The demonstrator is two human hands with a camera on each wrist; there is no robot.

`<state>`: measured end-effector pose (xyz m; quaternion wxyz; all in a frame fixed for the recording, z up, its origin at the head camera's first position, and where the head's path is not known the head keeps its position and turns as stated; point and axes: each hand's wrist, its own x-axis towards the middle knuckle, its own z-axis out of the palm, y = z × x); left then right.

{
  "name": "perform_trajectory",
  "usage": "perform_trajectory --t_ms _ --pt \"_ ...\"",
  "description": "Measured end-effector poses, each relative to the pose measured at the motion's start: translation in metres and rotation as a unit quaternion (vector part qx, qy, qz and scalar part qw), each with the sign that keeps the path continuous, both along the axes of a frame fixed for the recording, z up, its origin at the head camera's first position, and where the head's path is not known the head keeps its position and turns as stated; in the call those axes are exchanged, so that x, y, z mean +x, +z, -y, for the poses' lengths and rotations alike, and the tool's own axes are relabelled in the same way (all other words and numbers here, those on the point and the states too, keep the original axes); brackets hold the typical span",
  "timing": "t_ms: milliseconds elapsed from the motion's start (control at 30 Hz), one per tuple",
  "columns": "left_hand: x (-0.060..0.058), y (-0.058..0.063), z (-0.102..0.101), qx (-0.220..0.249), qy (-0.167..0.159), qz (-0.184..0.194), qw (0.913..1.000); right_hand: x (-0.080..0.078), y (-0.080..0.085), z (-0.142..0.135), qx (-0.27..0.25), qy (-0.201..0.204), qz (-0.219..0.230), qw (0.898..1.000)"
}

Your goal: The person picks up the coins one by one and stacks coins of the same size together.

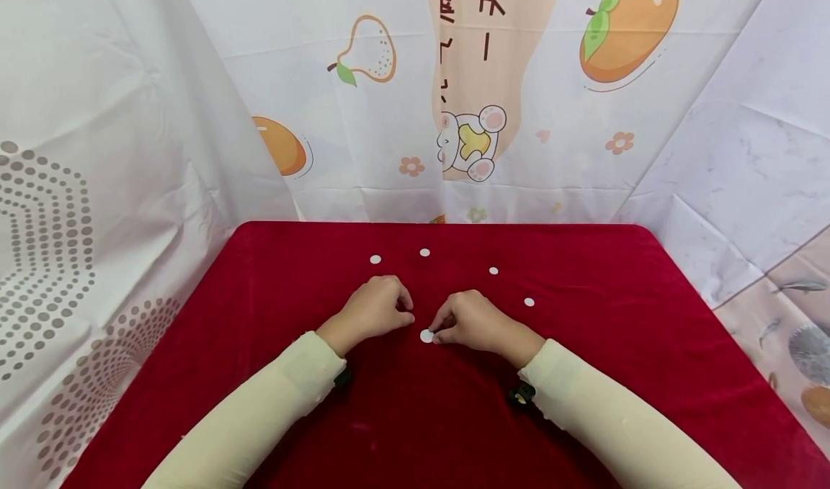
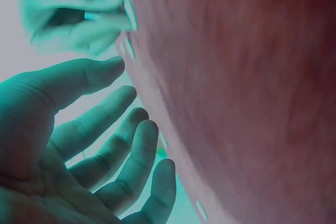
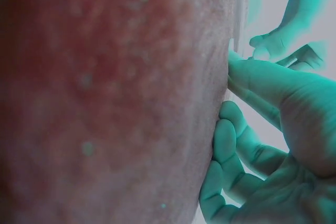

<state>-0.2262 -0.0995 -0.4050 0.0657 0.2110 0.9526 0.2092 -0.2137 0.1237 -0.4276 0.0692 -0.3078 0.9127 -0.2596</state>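
A small white disc (image 1: pixel 426 336) is at the middle of the red cloth, with its near side at the fingertips of my right hand (image 1: pixel 476 321). My right thumb and index finger pinch its edge, as the left wrist view shows with the same disc (image 2: pixel 129 12). To the left, my left hand (image 1: pixel 379 307) hovers just apart from the disc. Its fingers are relaxed and loosely bent in the left wrist view (image 2: pixel 100 140), holding nothing. In the right wrist view the right hand's (image 3: pixel 273 145) other fingers rest on the cloth.
Farther back on the red cloth (image 1: pixel 311 258) lie more white discs in a loose arc: a left one (image 1: pixel 375 259), a middle one (image 1: pixel 424 253), and two to the right (image 1: pixel 493 271). Printed curtains (image 1: pixel 363 136) hang behind and at both sides of the table.
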Motion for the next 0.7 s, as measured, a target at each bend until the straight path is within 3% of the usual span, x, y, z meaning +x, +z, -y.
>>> perform_trajectory --t_ms 200,700 --pt "-0.019 0.003 0.014 0.034 0.047 -0.014 0.9982 0.000 0.002 0.000 0.001 -0.007 0.025 1.000" --pt "-0.051 -0.003 0.048 0.083 0.111 -0.005 0.9904 -0.002 0.002 -0.002 -0.012 -0.007 0.045 0.999"
